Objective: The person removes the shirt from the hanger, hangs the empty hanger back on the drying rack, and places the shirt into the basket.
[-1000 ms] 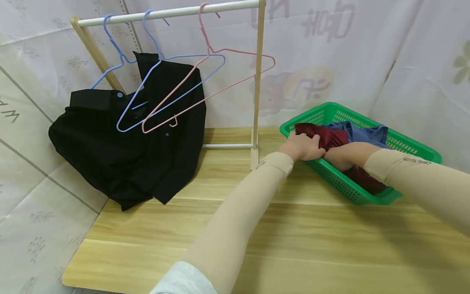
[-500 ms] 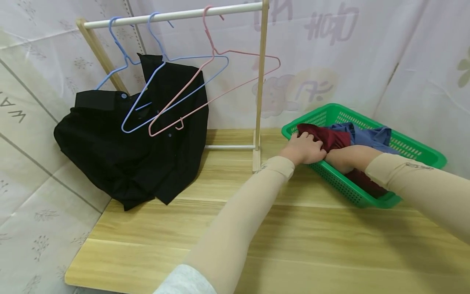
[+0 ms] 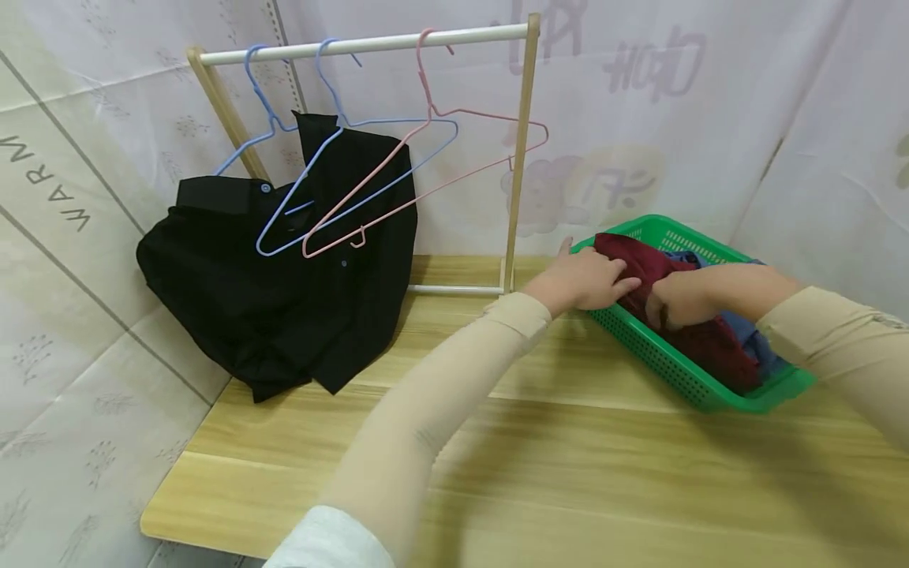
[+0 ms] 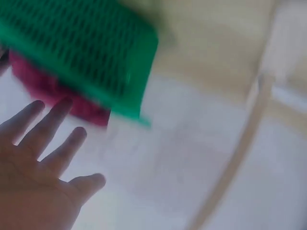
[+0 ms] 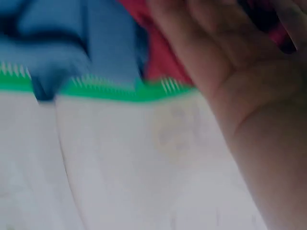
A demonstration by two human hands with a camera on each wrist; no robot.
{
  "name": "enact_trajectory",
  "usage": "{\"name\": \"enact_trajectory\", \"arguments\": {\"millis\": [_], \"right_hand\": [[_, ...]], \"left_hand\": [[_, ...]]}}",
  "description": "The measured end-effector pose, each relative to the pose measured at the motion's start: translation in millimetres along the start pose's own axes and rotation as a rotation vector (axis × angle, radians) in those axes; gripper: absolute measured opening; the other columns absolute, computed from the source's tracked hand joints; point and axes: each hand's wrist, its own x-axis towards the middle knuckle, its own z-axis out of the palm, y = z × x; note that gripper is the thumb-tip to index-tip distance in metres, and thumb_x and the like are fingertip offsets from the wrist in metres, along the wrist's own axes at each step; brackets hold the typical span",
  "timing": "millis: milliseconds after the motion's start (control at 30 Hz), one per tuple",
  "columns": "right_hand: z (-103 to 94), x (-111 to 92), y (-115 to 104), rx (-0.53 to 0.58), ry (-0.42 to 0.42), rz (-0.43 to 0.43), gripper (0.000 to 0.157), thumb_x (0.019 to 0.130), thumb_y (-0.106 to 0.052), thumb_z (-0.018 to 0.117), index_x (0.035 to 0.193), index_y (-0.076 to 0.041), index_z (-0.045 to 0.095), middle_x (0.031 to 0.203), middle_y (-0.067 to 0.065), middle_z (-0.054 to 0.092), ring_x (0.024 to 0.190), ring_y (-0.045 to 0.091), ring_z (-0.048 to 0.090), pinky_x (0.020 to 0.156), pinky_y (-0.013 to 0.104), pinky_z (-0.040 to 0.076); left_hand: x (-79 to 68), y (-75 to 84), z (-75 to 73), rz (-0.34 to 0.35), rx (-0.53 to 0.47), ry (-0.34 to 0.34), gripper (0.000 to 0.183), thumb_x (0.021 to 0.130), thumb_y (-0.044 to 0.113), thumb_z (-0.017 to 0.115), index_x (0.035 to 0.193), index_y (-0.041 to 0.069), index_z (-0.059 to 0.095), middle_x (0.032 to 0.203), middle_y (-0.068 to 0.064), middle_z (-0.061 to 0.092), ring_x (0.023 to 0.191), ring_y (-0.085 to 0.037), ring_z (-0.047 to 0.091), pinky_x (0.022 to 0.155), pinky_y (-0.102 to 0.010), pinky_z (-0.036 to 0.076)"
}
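"Green plastic basket (image 3: 667, 363) at three o'clock on my head feed, sitting on the wooden table (image 3: 248, 473)."

"And the cloth?"

"Maroon cloth (image 3: 703, 347), inside that basket, spread from its ten o'clock down to its five. Some blue cloth (image 3: 746, 330) shows beside it, around four."

"Give me the hands."

"Left hand (image 3: 585, 280) is at the basket's ten-o'clock corner, fingers straight. My left wrist feed agrees: fingers spread apart, nothing clasped. Whether the tips touch the cloth, I can't say."

"The other one?"

"Right hand (image 3: 685, 298) is over the middle of the basket, fingers bent down at the maroon cloth. My right wrist feed cuts off the fingertips, so I can't tell whether it grips or just rests there."

"What else do you get?"

"A black garment (image 3: 284, 300) with buttons at nine o'clock. Above it a white rail (image 3: 376, 44) runs from ten to just past twelve; from it hang a blue hanger (image 3: 331, 87) and a pink hanger (image 3: 424, 77), both overlapping the garment from where I look."
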Motion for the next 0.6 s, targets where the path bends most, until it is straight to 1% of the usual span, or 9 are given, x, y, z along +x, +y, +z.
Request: {"name": "enact_trajectory", "arguments": {"millis": [100, 167, 233, 300, 333, 367, 467, 533, 600], "right_hand": [[-26.9, -10.3, -10.2, -0.051, 0.139, -0.008, 0.027, 0.086, -0.003, 0.059, 0.110, -0.009, 0.071, 0.107, 0.008, 0.072, 0.097, 0.027, 0.066, 0.078, 0.046, 0.055], [-43.1, -14.4, -20.8, -0.074, 0.257, 0.001, 0.026, 0.090, -0.007, 0.060, 0.114, -0.008, 0.069, 0.107, 0.010, 0.071, 0.095, 0.027, 0.066, 0.078, 0.046, 0.053], [-56.5, -16.6, -33.4, -0.072, 0.364, 0.001, 0.029, 0.093, -0.014, 0.061, 0.121, -0.007, 0.066, 0.110, 0.012, 0.069, 0.094, 0.026, 0.065, 0.079, 0.047, 0.052], [-66.7, -15.8, -47.6, -0.045, 0.438, -0.008, 0.033, 0.097, -0.021, 0.059, 0.127, -0.008, 0.062, 0.114, 0.014, 0.066, 0.091, 0.024, 0.065, 0.079, 0.046, 0.052], [-71.1, -14.6, -54.9, -0.024, 0.463, -0.015, 0.036, 0.098, -0.024, 0.058, 0.130, -0.008, 0.060, 0.116, 0.015, 0.065, 0.093, 0.025, 0.066, 0.080, 0.047, 0.052], [-74.5, -12.6, -61.2, -0.002, 0.481, -0.026, 0.039, 0.099, -0.027, 0.057, 0.133, -0.008, 0.057, 0.123, 0.017, 0.063, 0.098, 0.026, 0.067, 0.083, 0.049, 0.052], [-81.0, -2.6, -76.1, 0.057, 0.546, -0.042, 0.046, 0.101, -0.034, 0.052, 0.139, -0.009, 0.050, 0.129, 0.018, 0.060, 0.103, 0.029, 0.068, 0.087, 0.049, 0.053], [-84.6, 6.5, -80.8, 0.117, 0.601, -0.045, 0.050, 0.101, -0.036, 0.050, 0.143, -0.009, 0.045, 0.133, 0.020, 0.056, 0.109, 0.033, 0.066, 0.090, 0.050, 0.053], [-88.4, 15.5, -83.3, 0.187, 0.671, -0.045, 0.054, 0.102, -0.039, 0.047, 0.146, -0.009, 0.041, 0.135, 0.021, 0.054, 0.113, 0.036, 0.064, 0.091, 0.052, 0.052]], "left_hand": [[-21.2, -19.4, -27.1, 0.028, -0.023, 0.054, 0.057, 0.099, 0.063, 0.023, 0.148, 0.036, 0.035, 0.146, 0.017, 0.047, 0.140, -0.006, 0.040, 0.123, -0.052, 0.006], [-39.8, -33.3, -43.6, 0.061, -0.039, 0.118, 0.053, 0.101, 0.059, 0.030, 0.145, 0.031, 0.041, 0.141, 0.013, 0.054, 0.131, -0.007, 0.051, 0.119, -0.044, 0.026], [-60.7, -46.1, -59.2, 0.082, -0.058, 0.181, 0.049, 0.101, 0.054, 0.036, 0.142, 0.029, 0.046, 0.135, 0.012, 0.059, 0.121, -0.007, 0.057, 0.107, -0.036, 0.041], [-82.3, -59.8, -71.8, 0.110, -0.090, 0.271, 0.043, 0.102, 0.047, 0.041, 0.136, 0.025, 0.053, 0.124, 0.009, 0.065, 0.109, -0.007, 0.061, 0.092, -0.029, 0.049], [-93.3, -66.8, -77.0, 0.122, -0.111, 0.325, 0.039, 0.101, 0.043, 0.044, 0.133, 0.022, 0.056, 0.118, 0.007, 0.067, 0.103, -0.007, 0.063, 0.085, -0.027, 0.050], [-104.2, -73.8, -81.9, 0.120, -0.133, 0.373, 0.037, 0.101, 0.041, 0.045, 0.130, 0.022, 0.058, 0.115, 0.006, 0.069, 0.100, -0.007, 0.063, 0.083, -0.026, 0.050], [-134.9, -94.2, -92.7, 0.125, -0.210, 0.538, 0.030, 0.101, 0.033, 0.048, 0.121, 0.018, 0.063, 0.107, 0.006, 0.070, 0.088, -0.007, 0.061, 0.077, -0.022, 0.047], [-155.3, -107.4, -97.4, 0.079, -0.225, 0.654, 0.028, 0.101, 0.033, 0.049, 0.118, 0.018, 0.065, 0.106, 0.005, 0.071, 0.083, -0.007, 0.060, 0.070, -0.023, 0.046], [-173.8, -121.4, -100.7, 0.032, -0.224, 0.777, 0.027, 0.100, 0.032, 0.049, 0.114, 0.017, 0.068, 0.104, 0.005, 0.071, 0.085, -0.008, 0.059, 0.071, -0.023, 0.046]]}}
